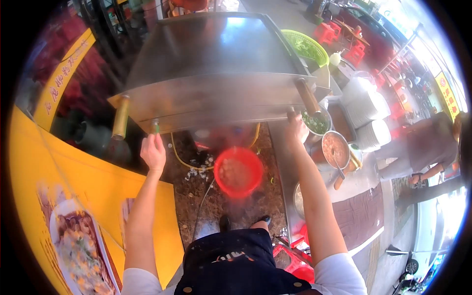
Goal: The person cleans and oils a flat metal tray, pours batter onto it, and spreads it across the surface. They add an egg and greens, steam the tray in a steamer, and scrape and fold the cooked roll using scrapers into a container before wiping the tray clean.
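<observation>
Both my arms reach forward to a wide metal steamer box [221,96] with a flat, shiny top. My left hand [153,151] is closed around a small greenish handle [156,127] low on its front left. On the other side, my right hand [297,129] grips a lower handle, mostly hidden by the fingers. Two thicker handles jut out higher up: a brass-coloured one [121,118] at the left and a brown wooden one [308,98] at the right. Steam blurs the front of the box.
On the floor below stands a red basin [238,172] with murky contents. The right counter carries a pot of chopped greens [316,121], a pot of reddish food [335,149] with a spoon, stacked white plates [366,108] and a green basket [307,46]. Another person [427,142] stands far right.
</observation>
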Demonstrator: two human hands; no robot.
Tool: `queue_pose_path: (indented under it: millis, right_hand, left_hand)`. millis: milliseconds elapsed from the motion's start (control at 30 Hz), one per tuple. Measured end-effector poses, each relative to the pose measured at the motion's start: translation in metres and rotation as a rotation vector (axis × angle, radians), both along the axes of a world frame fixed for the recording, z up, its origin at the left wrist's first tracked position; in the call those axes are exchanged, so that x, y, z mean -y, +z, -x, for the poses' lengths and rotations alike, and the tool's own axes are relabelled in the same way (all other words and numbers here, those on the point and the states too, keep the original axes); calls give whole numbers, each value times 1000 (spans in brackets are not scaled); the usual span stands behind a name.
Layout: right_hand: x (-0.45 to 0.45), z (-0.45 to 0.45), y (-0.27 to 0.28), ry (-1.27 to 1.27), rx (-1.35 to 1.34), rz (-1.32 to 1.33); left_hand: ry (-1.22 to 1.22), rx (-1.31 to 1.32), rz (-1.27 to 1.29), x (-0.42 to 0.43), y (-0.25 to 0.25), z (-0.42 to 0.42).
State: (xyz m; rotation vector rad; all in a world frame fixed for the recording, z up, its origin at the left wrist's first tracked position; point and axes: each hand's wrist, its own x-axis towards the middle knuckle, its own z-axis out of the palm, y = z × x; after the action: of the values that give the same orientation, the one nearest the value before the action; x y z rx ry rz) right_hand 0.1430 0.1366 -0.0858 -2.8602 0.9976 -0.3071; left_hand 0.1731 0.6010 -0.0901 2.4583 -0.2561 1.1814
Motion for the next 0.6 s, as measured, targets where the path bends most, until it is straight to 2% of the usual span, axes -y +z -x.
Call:
queue_pose_path:
  millis: [600]
  right_hand:
    - [0, -2, -4, -1, 22, 107]
  left_hand:
    - [-21, 37, 34, 7, 1, 0]
